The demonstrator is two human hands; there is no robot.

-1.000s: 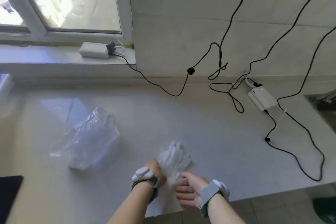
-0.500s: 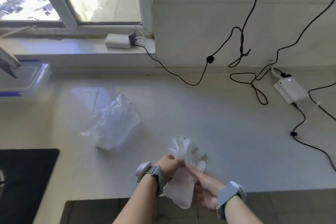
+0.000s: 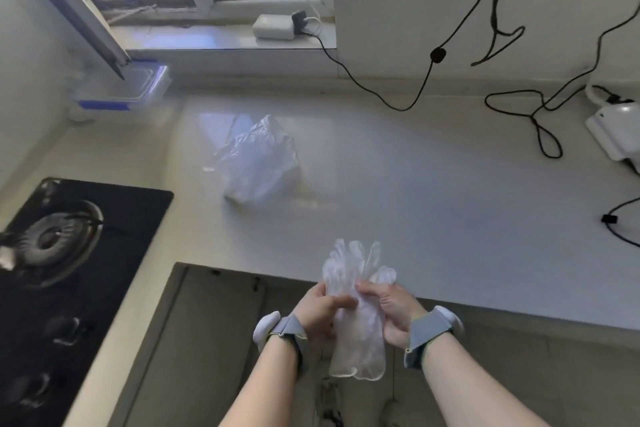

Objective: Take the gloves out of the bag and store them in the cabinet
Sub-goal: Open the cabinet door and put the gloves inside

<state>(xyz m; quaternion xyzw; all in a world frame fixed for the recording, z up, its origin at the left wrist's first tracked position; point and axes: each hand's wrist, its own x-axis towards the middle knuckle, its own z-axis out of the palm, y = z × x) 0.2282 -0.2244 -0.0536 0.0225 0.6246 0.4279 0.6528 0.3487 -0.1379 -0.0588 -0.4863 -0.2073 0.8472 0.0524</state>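
The translucent gloves [image 3: 356, 308] hang in the air just past the counter's front edge, fingers pointing up and cuffs dangling down. My left hand [image 3: 318, 314] grips them from the left and my right hand [image 3: 391, 308] pinches them from the right. The crumpled clear plastic bag [image 3: 258, 159] lies on the white counter [image 3: 433, 204], well behind and left of my hands. Below the counter edge a grey cabinet front [image 3: 214, 322] shows, with its doors shut.
A black gas hob [image 3: 65, 253] takes up the counter's left end. Black cables [image 3: 533, 114] loop across the back right, leading to a white adapter [image 3: 620, 132]. Another white adapter [image 3: 273, 26] sits on the windowsill. A blue-lidded clear box [image 3: 124, 88] stands at back left.
The gloves came off the counter and now hang in front of its edge between both hands. The view swung left and down, bringing the hob and cabinet front into sight.
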